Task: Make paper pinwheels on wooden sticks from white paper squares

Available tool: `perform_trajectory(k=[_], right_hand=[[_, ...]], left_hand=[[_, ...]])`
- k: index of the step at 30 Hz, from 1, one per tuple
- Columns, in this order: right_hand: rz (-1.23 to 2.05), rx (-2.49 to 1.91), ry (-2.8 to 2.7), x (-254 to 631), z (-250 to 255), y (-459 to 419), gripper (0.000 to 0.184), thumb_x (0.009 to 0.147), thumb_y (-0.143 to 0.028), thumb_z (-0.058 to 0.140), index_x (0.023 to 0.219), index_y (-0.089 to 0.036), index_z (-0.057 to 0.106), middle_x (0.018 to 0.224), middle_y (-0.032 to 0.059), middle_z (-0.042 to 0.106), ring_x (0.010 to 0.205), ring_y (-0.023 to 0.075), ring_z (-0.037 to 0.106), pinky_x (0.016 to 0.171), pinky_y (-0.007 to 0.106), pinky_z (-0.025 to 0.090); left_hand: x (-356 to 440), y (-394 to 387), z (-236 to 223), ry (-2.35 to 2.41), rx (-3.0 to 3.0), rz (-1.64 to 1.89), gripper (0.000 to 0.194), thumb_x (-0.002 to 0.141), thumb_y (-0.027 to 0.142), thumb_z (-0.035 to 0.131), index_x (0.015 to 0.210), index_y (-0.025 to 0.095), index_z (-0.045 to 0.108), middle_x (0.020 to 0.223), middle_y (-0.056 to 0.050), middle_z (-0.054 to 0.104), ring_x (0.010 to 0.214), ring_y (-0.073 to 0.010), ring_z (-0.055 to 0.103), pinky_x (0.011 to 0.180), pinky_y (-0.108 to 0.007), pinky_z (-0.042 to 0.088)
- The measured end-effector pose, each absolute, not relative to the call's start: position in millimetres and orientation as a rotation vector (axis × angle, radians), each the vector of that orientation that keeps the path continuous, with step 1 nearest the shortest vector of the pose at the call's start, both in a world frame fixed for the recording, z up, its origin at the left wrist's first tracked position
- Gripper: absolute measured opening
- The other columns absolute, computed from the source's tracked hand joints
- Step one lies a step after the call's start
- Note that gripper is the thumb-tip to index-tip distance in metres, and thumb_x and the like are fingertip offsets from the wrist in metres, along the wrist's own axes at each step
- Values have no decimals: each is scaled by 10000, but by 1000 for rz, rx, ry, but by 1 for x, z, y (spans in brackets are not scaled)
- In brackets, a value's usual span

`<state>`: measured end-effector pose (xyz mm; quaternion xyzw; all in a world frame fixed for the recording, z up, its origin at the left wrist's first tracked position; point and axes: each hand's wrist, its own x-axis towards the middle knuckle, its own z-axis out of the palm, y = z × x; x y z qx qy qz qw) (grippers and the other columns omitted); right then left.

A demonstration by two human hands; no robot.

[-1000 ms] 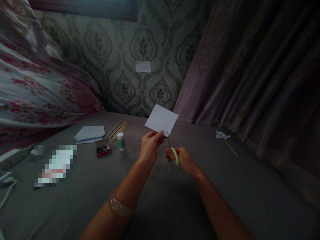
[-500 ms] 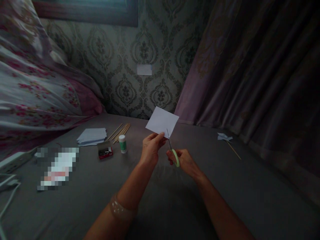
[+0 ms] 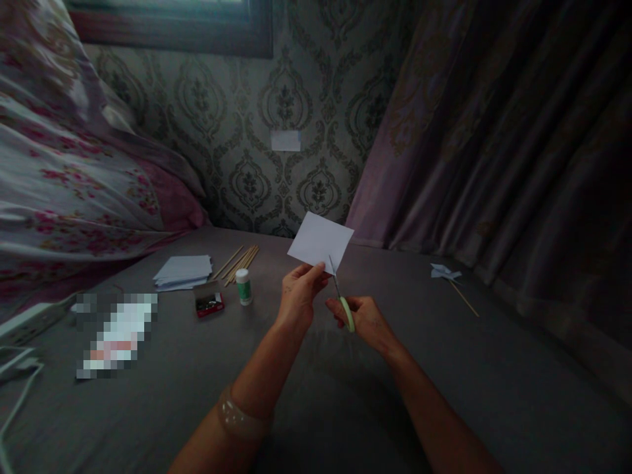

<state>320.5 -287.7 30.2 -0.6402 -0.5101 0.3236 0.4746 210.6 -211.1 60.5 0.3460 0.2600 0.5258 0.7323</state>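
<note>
A white square sheet of paper [image 3: 318, 238] is pinched along its lower edge by my left hand [image 3: 301, 289], thumb on top. My right hand [image 3: 368, 319] grips a pair of scissors [image 3: 347, 313] with light green handles. The blades point up and away, lying at the paper's near corner; how far they are parted is hard to make out. On the left wrist is a clear bangle [image 3: 241, 418].
Left of my hands stand a white-and-green glue stick [image 3: 243, 287], a small red box of metal bits [image 3: 209, 301], thin wooden sticks [image 3: 243, 264] and a paper stack [image 3: 184, 271]. A paper pinwheel on a stick [image 3: 446, 272] lies right. A power strip [image 3: 34, 321] sits far left.
Both hands keep nearly the same place, with the paper and scissors hardly moved. The right-hand fingers shift slightly on the handles. The whole view has tilted a little.
</note>
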Motion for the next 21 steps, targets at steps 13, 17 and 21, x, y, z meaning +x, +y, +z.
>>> perform_trajectory(k=[13,17,21], right_hand=[[711,-1630,-1227,316,32,-287,416,710,-504,626,489,-166,525,474,-12,486,460,95,417,457,232,303],[684,-1649,-1230,316,31,-287,416,711,-500,621,486,-165,523,468,-17,486,455,91,415,459,228,303],[681,-1652,-1229,316,33,-287,412,706,-498,623,482,-167,528,461,-18,490,451,95,426,465,230,311]], left_hand=[[211,-213,63,563,753,1155,225,500,217,809,616,128,637,651,-20,638,618,-111,594,640,-243,446],[211,-213,63,556,755,1160,220,501,217,808,605,136,632,647,-12,634,614,-107,594,630,-235,441],[211,-213,63,542,766,1163,215,508,221,802,621,136,640,657,-14,640,622,-109,600,624,-232,435]])
